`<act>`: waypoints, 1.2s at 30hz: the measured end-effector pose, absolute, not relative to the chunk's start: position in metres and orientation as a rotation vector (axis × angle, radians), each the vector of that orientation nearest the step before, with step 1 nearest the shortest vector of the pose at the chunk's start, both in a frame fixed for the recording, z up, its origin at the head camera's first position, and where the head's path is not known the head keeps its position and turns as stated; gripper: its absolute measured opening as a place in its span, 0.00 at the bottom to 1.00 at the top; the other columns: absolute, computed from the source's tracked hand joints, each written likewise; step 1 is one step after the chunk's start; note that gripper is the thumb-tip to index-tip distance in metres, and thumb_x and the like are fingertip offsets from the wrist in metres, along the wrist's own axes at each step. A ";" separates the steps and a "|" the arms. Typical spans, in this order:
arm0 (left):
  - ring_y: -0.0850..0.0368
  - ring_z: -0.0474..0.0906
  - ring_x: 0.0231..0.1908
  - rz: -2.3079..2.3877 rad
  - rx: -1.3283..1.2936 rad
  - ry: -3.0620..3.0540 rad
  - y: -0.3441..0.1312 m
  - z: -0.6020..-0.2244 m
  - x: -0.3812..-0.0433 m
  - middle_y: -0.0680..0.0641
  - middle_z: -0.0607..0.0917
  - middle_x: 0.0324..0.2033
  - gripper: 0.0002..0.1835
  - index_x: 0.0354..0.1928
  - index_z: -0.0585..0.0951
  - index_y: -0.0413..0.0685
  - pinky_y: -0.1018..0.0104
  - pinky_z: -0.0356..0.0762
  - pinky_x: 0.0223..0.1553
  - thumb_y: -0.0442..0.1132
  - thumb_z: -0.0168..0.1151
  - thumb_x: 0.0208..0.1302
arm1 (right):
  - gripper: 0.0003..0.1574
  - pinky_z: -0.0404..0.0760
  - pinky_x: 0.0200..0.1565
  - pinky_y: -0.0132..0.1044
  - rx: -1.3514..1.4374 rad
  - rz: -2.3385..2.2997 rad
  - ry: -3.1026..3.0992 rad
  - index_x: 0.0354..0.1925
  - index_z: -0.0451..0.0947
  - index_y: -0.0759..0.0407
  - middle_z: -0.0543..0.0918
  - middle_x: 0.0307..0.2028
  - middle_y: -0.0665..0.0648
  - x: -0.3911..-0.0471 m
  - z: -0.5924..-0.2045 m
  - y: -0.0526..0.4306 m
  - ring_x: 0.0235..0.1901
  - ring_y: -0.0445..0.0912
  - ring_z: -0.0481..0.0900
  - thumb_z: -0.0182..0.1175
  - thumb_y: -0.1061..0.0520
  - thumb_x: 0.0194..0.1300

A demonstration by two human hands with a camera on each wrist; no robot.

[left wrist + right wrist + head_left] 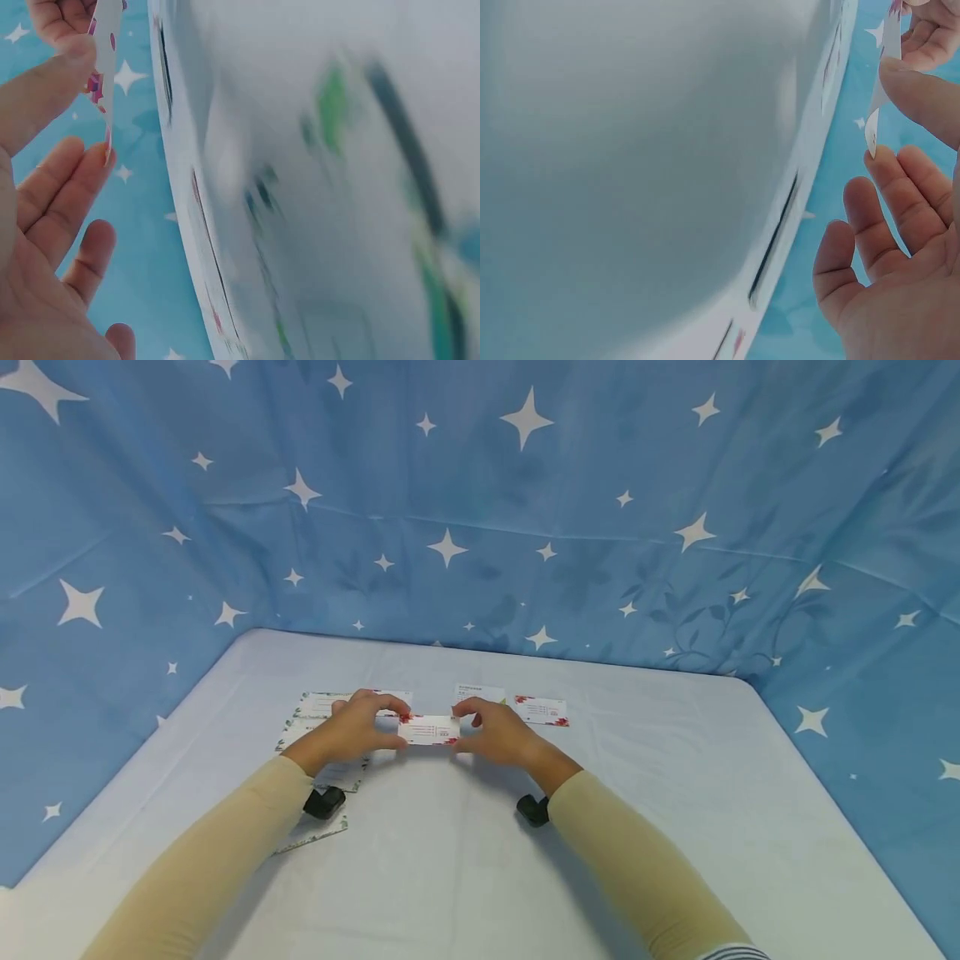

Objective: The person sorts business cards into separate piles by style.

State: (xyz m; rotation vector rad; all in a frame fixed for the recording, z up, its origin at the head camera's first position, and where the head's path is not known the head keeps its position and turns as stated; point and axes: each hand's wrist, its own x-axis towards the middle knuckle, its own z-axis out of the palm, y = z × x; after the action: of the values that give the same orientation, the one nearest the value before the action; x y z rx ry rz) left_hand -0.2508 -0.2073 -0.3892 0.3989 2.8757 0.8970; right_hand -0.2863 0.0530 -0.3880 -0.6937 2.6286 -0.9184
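Observation:
A small white card (428, 730) with red flowers at its corners and printed lines is held up above the table between both hands. My left hand (352, 727) pinches its left end between thumb and fingertips. The right hand (498, 733) pinches the opposite end the same way. Seen nearly edge-on in the left wrist view, the card (107, 60) has the left thumb on its near face. In the right wrist view, the card (877, 112) bends slightly at its lower corner, where a right fingertip touches it.
Behind the hands lie a red-flowered card (542, 710) and a card with green print (480, 693). Several leaf-bordered papers (315, 704) lie at left, partly hidden by the left arm. The white table (465, 877) ends at a blue star-patterned curtain (480, 485).

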 end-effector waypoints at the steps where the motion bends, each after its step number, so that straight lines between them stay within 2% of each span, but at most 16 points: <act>1: 0.42 0.59 0.66 0.909 0.401 2.875 -0.203 -0.389 -0.252 0.47 0.78 0.59 0.26 0.58 0.81 0.57 0.39 0.50 0.56 0.51 0.75 0.57 | 0.35 0.76 0.47 0.41 -0.691 -0.918 2.639 0.64 0.75 0.50 0.79 0.52 0.52 -0.286 -0.387 0.058 0.49 0.47 0.74 0.72 0.50 0.60; 5: 0.46 0.65 0.59 0.941 0.419 2.854 -0.186 -0.388 -0.255 0.45 0.78 0.56 0.26 0.57 0.81 0.59 0.41 0.54 0.55 0.52 0.75 0.56 | 0.34 0.77 0.45 0.42 -0.676 -0.908 2.685 0.64 0.75 0.49 0.79 0.52 0.51 -0.284 -0.384 0.079 0.49 0.47 0.73 0.72 0.49 0.61; 8: 0.48 0.65 0.59 0.959 0.433 2.828 -0.171 -0.389 -0.260 0.47 0.78 0.56 0.25 0.58 0.81 0.59 0.43 0.55 0.55 0.51 0.74 0.58 | 0.33 0.76 0.46 0.43 -0.653 -0.899 2.726 0.63 0.76 0.49 0.79 0.53 0.52 -0.283 -0.382 0.094 0.51 0.49 0.73 0.72 0.50 0.61; 12: 0.48 0.63 0.59 0.956 0.440 2.814 -0.147 -0.391 -0.268 0.50 0.77 0.57 0.25 0.59 0.80 0.62 0.46 0.58 0.53 0.51 0.74 0.59 | 0.33 0.76 0.47 0.45 -0.633 -0.882 2.762 0.63 0.76 0.51 0.76 0.63 0.56 -0.284 -0.382 0.116 0.53 0.51 0.73 0.71 0.51 0.61; 15: 0.49 0.62 0.59 0.936 0.445 2.816 -0.129 -0.394 -0.274 0.51 0.77 0.58 0.24 0.59 0.80 0.63 0.47 0.60 0.52 0.51 0.73 0.60 | 0.32 0.76 0.49 0.47 -0.605 -0.877 2.773 0.63 0.75 0.52 0.74 0.65 0.57 -0.286 -0.384 0.131 0.55 0.53 0.73 0.70 0.52 0.61; 19: 0.53 0.63 0.59 0.923 0.453 2.822 -0.109 -0.396 -0.284 0.55 0.78 0.56 0.23 0.59 0.80 0.63 0.47 0.57 0.54 0.50 0.72 0.61 | 0.33 0.74 0.55 0.53 -0.551 -0.885 2.780 0.64 0.74 0.52 0.76 0.61 0.60 -0.291 -0.384 0.147 0.57 0.56 0.72 0.69 0.52 0.63; 22: 0.55 0.62 0.59 0.926 0.457 2.826 -0.095 -0.396 -0.293 0.57 0.80 0.54 0.23 0.59 0.80 0.62 0.47 0.53 0.55 0.48 0.73 0.61 | 0.32 0.72 0.57 0.55 -0.524 -0.893 2.783 0.65 0.73 0.53 0.75 0.61 0.61 -0.296 -0.382 0.157 0.59 0.58 0.71 0.68 0.53 0.64; 27: 0.52 0.61 0.62 0.883 0.483 2.851 -0.073 -0.398 -0.309 0.56 0.81 0.52 0.23 0.59 0.80 0.60 0.45 0.48 0.55 0.46 0.73 0.61 | 0.33 0.71 0.58 0.57 -0.460 -0.906 2.781 0.67 0.71 0.55 0.73 0.64 0.63 -0.306 -0.383 0.172 0.60 0.59 0.69 0.67 0.55 0.65; 36: 0.50 0.58 0.66 0.818 0.481 2.894 -0.048 -0.405 -0.325 0.54 0.81 0.53 0.23 0.60 0.79 0.59 0.44 0.47 0.56 0.45 0.70 0.64 | 0.34 0.67 0.62 0.58 -0.356 -0.926 2.779 0.68 0.69 0.55 0.70 0.67 0.62 -0.322 -0.391 0.185 0.66 0.60 0.65 0.66 0.56 0.66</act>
State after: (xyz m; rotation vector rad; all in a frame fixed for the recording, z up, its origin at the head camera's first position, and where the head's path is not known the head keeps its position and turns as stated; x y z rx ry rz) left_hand -0.3253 -0.0485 -0.4049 0.4809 2.8939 0.8184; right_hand -0.3221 0.1854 -0.3909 -0.3564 2.7789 -0.9263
